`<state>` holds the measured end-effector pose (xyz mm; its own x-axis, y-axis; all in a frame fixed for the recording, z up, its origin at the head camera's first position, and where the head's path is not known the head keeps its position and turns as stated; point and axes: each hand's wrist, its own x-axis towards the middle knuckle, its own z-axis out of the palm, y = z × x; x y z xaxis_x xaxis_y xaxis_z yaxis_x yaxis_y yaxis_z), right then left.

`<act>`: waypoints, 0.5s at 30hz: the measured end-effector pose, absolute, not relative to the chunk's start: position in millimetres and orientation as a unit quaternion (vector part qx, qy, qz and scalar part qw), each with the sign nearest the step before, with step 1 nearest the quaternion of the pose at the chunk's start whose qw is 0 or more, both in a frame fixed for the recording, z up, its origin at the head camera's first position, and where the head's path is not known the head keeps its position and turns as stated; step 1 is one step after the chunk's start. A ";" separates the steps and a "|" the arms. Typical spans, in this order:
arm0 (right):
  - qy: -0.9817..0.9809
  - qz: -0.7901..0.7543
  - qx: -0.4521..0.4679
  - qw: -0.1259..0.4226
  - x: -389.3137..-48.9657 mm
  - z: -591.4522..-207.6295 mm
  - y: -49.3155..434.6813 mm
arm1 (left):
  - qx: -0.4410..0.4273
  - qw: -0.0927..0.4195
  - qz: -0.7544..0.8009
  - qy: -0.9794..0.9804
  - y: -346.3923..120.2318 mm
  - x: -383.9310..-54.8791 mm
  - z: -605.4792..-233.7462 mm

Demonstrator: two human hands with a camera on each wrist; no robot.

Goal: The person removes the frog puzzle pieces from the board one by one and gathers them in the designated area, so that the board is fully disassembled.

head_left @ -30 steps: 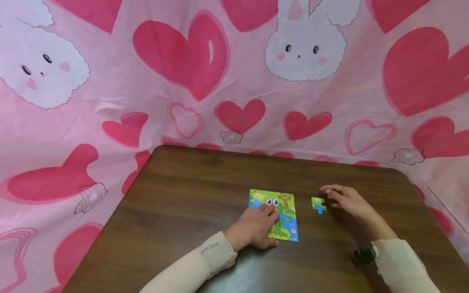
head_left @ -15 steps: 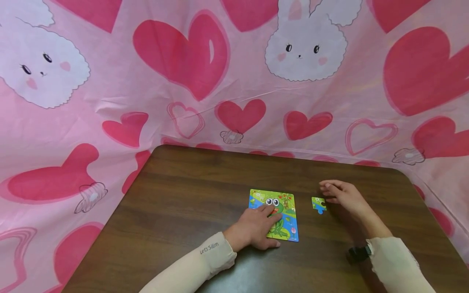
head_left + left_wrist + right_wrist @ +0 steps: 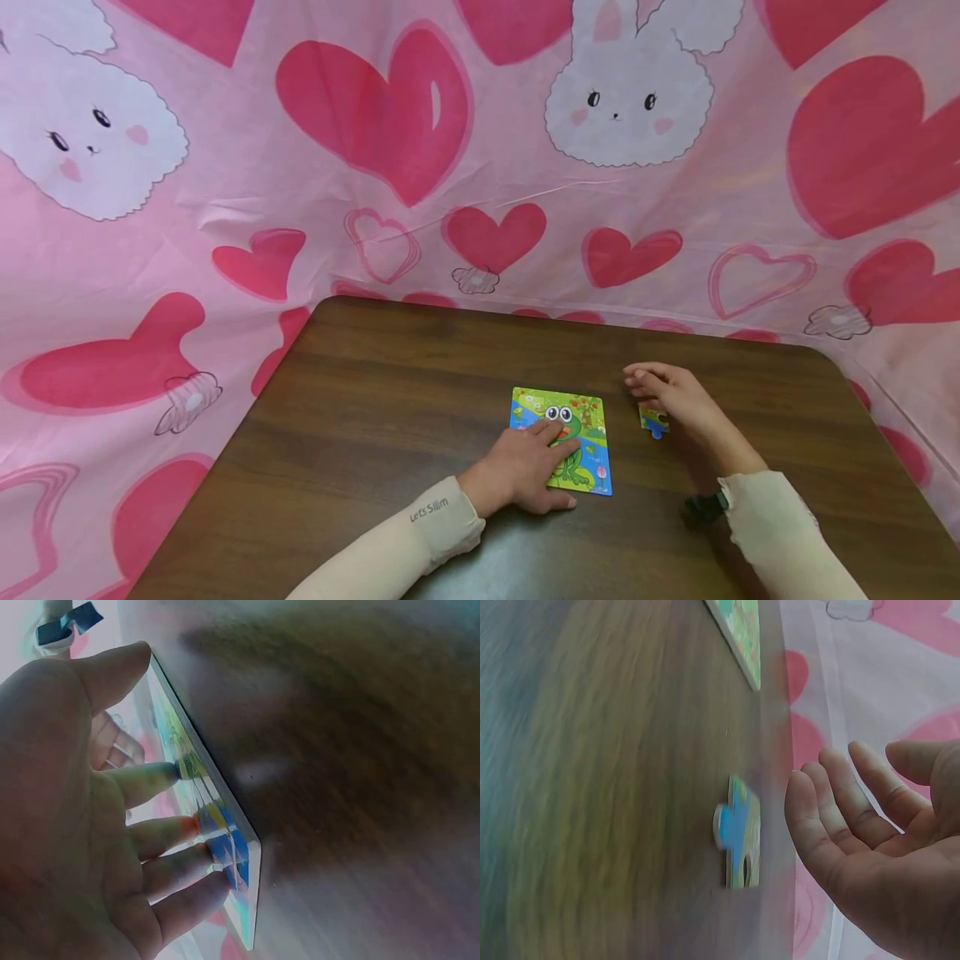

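My left hand (image 3: 525, 467) lies with spread fingers on a frog jigsaw puzzle (image 3: 594, 435), partly covering the green frog. In the left wrist view several fingertips touch the puzzle's face (image 3: 236, 841), and the thumb reaches its near edge. A loose jigsaw piece (image 3: 656, 425), green with a blue tab, lies on the table to the right of the puzzle. Over that piece hovers my right hand (image 3: 681, 402), fingers loosely bent and holding nothing. The right wrist view shows a gap between this hand (image 3: 877, 840) and the piece (image 3: 739, 836), which lies flat.
The dark brown wooden table (image 3: 375, 392) has rounded far corners. A pink cloth (image 3: 510, 183) with hearts and rabbits hangs behind it and along its sides. A black strap device (image 3: 705, 508) hangs at my right wrist.
My right hand has moved left from beside the loose piece to over it, now covering part of it. The left hand stays on the puzzle with only slight finger movement.
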<state>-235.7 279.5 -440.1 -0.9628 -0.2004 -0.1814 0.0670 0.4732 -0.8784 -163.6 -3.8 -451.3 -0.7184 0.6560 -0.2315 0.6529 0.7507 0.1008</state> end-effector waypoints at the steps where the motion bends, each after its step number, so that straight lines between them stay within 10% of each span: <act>1: 0.848 -0.511 -0.042 0.134 -236.2 -439.8 277.0 | 0.353 0.127 0.006 0.927 -3.5 -163.6 -451.3; 15: 0.833 -0.527 -0.061 0.156 -244.5 -442.5 240.2 | 0.356 0.104 0.019 0.929 3.3 -161.0 -450.2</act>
<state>-244.5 240.2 -442.5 -0.9437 -0.2669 -0.1955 0.0624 0.4367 -0.8974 -161.0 3.3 -450.2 -0.7252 0.6645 -0.1804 0.6567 0.7462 0.1091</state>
